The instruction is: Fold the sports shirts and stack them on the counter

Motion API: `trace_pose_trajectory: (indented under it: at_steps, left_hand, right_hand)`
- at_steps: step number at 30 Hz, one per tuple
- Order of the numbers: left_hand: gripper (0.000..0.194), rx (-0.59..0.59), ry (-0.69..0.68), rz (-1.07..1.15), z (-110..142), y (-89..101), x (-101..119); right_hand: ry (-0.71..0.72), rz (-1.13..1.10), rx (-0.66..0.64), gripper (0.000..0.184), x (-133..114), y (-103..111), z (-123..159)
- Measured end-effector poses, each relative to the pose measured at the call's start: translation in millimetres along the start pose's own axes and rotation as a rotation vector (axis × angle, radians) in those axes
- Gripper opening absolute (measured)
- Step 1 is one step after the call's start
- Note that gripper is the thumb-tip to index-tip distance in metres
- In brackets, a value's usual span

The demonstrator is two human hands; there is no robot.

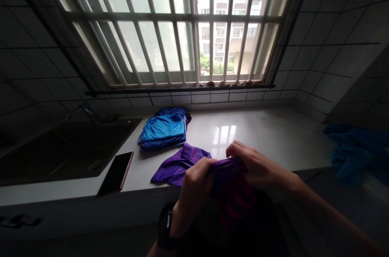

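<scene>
Head view: a pale tabletop (264,135) runs beneath a barred window (179,17), with a dark sink (75,147) set into its left end. Bunched blue cloth (358,147) lies at the right side, by the front right corner. A purple garment (179,164) is at the middle of the front edge, partly spread on the surface and partly lifted by both hands. The left hand (196,184) has its grip pinched closed on the fabric, thumb uppermost; the right hand (255,164) has its grip curled closed around the same raised part. Between them the held strip runs roughly along the front edge. The loose panel slants away to the left, its far tip beyond the left hand, which is clearly the nearer one. Red-patterned cloth hangs below the hands, too dark to tell whether it belongs to the same piece. Behind the loose panel, towards the back edge, sits a folded blue stack (164,129). A phone (116,173) lies aslant by the front edge, between sink and garment. Smallest is the left wrist's dark watch (165,222).
</scene>
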State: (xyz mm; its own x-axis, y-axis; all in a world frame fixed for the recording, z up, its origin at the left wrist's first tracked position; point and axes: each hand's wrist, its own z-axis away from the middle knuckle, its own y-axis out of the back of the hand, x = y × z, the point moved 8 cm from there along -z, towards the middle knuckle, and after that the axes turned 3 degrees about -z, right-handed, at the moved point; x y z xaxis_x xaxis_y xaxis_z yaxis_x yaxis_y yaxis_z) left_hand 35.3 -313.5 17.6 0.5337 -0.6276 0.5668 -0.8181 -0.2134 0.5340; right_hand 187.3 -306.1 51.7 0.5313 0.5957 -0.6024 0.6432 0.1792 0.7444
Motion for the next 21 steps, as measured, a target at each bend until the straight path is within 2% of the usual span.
trace_pose_trajectory:
  at_steps: [3, 7, 9, 11, 13, 16, 17, 18, 19, 21]
  left_hand:
    - [0.018, 0.080, 0.057, -0.082, -10, 25.3, -8]
    - [0.029, 0.250, 0.242, -0.187, -25, 69.1, -25]
    - [0.037, 0.328, 0.337, -0.183, -30, 86.7, -34]
    - [0.043, 0.344, 0.403, -0.120, -36, 92.8, -39]
    - [0.048, 0.276, 0.437, -0.014, -43, 84.6, -40]
    - [0.057, 0.091, 0.463, 0.147, -48, 56.7, -32]
    - [0.059, 0.046, 0.472, 0.176, -47, 48.9, -30]
    - [0.060, 0.024, 0.478, 0.186, -45, 44.3, -29]
    - [0.060, 0.024, 0.475, 0.176, -42, 43.4, -30]
    - [0.057, 0.070, 0.439, 0.091, -36, 52.2, -35]
  right_hand:
    - [-0.072, 0.099, 0.006, 0.014, 33, 5, 4]
    - [-0.271, 0.123, 0.157, 0.012, 85, 36, 16]
    - [-0.379, -0.001, 0.210, 0.016, 106, 50, 22]
    - [-0.388, -0.233, 0.198, 0.018, 112, 48, 22]
    - [-0.307, -0.416, 0.157, 0.028, 100, 29, 17]
    - [-0.202, -0.504, 0.086, 0.080, 71, -24, 4]
    - [-0.179, -0.530, 0.077, 0.089, 62, -43, -1]
    - [-0.157, -0.561, 0.072, 0.088, 55, -60, -5]
    - [-0.142, -0.599, 0.076, 0.079, 50, -73, -8]
    - [-0.142, -0.678, 0.116, 0.050, 48, -84, -10]
